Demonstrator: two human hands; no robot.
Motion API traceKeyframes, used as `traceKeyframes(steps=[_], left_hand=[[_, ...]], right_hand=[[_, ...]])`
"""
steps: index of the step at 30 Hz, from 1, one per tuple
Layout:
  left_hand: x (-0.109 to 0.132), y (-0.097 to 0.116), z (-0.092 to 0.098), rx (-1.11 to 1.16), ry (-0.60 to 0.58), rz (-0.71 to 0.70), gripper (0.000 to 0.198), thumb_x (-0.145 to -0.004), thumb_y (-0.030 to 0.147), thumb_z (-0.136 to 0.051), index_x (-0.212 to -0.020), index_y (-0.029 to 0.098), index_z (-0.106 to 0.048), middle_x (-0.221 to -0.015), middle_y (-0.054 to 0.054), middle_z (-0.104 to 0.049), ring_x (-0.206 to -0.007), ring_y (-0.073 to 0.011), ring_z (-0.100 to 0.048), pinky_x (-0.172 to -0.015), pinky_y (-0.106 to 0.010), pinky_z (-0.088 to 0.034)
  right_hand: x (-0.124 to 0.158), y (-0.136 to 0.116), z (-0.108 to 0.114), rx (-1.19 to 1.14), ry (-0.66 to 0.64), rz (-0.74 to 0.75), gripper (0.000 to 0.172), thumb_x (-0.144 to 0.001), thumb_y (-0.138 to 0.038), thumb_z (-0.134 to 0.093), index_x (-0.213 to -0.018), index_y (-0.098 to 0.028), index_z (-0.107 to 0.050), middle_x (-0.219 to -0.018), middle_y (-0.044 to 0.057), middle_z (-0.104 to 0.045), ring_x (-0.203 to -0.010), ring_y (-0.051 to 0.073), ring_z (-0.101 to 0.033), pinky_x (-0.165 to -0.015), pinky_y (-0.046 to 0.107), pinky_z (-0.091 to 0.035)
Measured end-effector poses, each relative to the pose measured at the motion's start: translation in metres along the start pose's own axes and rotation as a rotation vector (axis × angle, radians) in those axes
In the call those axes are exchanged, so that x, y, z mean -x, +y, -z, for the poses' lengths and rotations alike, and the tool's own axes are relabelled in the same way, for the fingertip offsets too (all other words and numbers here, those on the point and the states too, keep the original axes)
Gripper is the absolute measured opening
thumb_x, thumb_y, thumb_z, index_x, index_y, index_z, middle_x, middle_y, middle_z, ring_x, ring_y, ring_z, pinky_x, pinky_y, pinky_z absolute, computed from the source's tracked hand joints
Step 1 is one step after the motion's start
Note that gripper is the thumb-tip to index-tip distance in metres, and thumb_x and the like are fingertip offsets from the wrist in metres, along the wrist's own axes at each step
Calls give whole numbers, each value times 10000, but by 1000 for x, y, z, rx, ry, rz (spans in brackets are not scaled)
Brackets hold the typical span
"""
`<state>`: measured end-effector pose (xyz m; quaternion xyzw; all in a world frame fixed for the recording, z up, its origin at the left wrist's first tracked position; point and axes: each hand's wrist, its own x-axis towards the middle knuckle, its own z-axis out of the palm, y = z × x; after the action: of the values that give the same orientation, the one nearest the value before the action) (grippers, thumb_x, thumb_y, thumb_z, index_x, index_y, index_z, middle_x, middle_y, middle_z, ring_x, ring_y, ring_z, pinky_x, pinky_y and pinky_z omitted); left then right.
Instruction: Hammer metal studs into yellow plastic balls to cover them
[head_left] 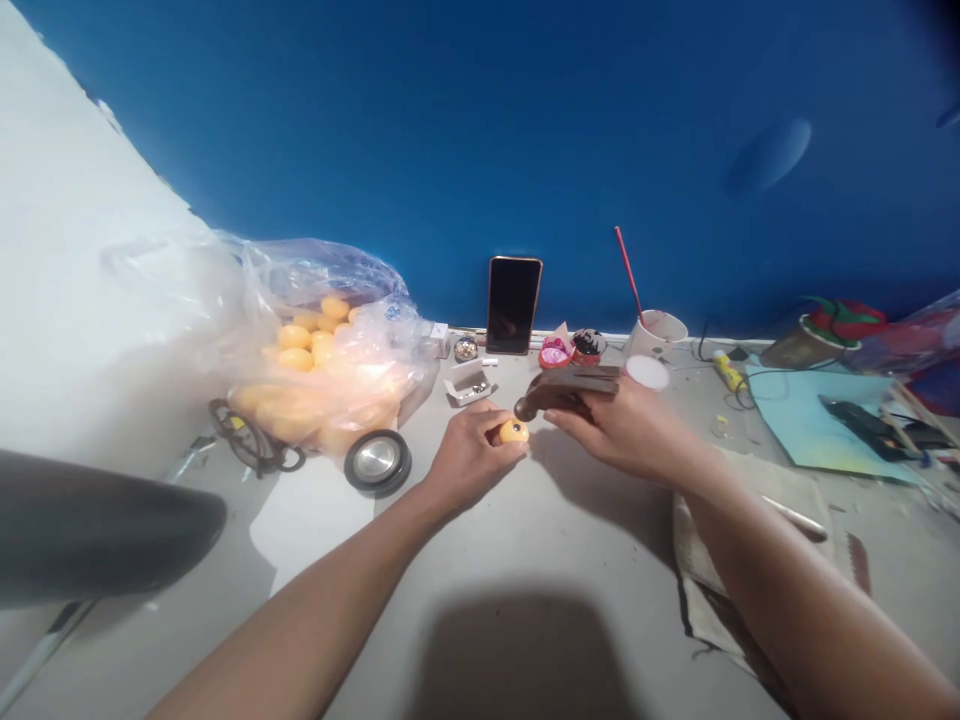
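Observation:
My left hand (476,450) rests at the middle of the table, its fingers closed around a small yellow ball (514,431) with a dark spot on its upper side. Just right of it, my right hand (622,420) grips a dark brown hammer (566,388). The hammer's rounded end hangs close above the ball; whether they touch I cannot tell. Behind my left hand lies a small open white box (469,388) with shiny bits in it. Two small red-rimmed cups stand beyond the hammer, one with pink contents (556,352), the other with dark contents (589,346).
A clear plastic bag (337,380) of yellow balls fills the left, with a black-rimmed round metal thing (377,461) in front. A phone (514,305) leans on the blue wall. A white cup (658,332) stands right, near a light blue sheet (817,415). Cloth (697,545) lies under my right forearm.

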<state>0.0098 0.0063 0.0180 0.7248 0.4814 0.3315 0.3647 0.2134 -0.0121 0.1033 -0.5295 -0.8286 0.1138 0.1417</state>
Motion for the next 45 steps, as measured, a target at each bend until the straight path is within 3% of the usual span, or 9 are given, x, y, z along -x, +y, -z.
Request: traceKeyframes(steps=[6,10,14,19,23,27,32,41,45], left_hand=[[0,0,1,25,-6,1,174,-725,220,-681,-612,177,-555,-694,34,-443,-672,-122,-458,-615,-270,-328],[-1,0,2,6,1,-7,182,-708,212,-681,-596,175,-542,-699,33,-452,-669,-119,-460,-624,-272,-339],[-2,-1,2,43,-20,13,143,-711,237,-674,-616,176,-586,-690,29,-458,-676,-128,-469,-621,-273,-343],[-2,-2,1,32,-1,18,158,-703,230,-691,-608,175,-577,-700,28,-468,-673,-126,-467,-619,-279,-336],[-3,-3,1,35,-17,-3,171,-719,230,-692,-606,177,-575,-676,35,-441,-672,-127,-459,-622,-280,-332],[-3,-4,2,22,-5,20,160,-719,232,-696,-618,177,-584,-704,33,-452,-684,-126,-460,-630,-283,-336],[-3,-2,2,54,-13,14,198,-715,250,-691,-590,179,-554,-695,29,-442,-695,-133,-467,-636,-283,-342],[-3,-3,0,15,-9,0,235,-714,221,-696,-588,184,-501,-681,38,-429,-678,-126,-448,-617,-276,-323],[-2,-4,-1,-4,-6,16,207,-707,215,-693,-600,183,-519,-700,37,-437,-680,-125,-452,-621,-278,-330]], right_hand=[[0,-3,-1,-15,-62,11,289,-1003,-296,-510,-1188,-271,-731,-1181,59,-756,-989,253,-693,-845,336,-501],[0,0,-2,-32,41,34,302,-1009,-307,-502,-1205,-261,-727,-1222,70,-742,-1008,253,-686,-841,329,-504],[-1,2,-5,8,-32,26,295,-1003,-295,-512,-1198,-247,-728,-1094,76,-769,-911,245,-696,-807,332,-511],[-2,3,-7,-1,39,69,295,-1002,-281,-523,-1227,-259,-712,-1140,71,-762,-944,239,-692,-833,327,-514],[-2,3,-7,-13,11,63,278,-996,-272,-527,-1190,-254,-725,-1109,67,-766,-948,241,-693,-835,334,-514],[-2,4,-7,-71,105,91,262,-996,-276,-531,-1164,-248,-730,-1186,68,-749,-1008,245,-681,-848,333,-512],[-4,6,-7,-76,17,70,252,-987,-252,-529,-1134,-254,-733,-1118,58,-758,-950,234,-684,-839,332,-505],[-2,3,-5,4,-4,37,276,-988,-285,-528,-1176,-246,-726,-1085,76,-763,-904,242,-686,-790,336,-500],[-2,3,-5,-27,49,71,302,-991,-276,-523,-1226,-259,-713,-1116,72,-760,-946,243,-683,-823,339,-505]])
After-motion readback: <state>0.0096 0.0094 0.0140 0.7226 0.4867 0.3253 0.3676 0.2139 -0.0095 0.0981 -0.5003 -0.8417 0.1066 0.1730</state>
